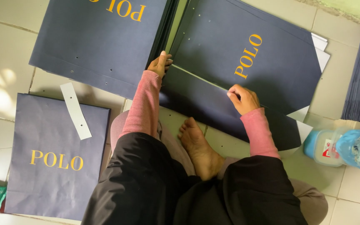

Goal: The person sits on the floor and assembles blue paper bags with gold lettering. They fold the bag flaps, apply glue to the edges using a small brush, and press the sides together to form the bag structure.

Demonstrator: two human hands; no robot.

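Step in hand: creasing the near flap of the flat navy paper sheet (246,62). Left hand (160,63), fingers curled narrow, pins the sheet's left end; right hand (243,98) pinches its fold line. Finished bag (55,158) lies left of the sheet. Next move likely calls for firm, even pressure along the crease.

My sleeves (144,106) are pink; the paper sheets (246,54) are navy with gold lettering, the floor (5,58) pale tile, the tub (328,146) blue.
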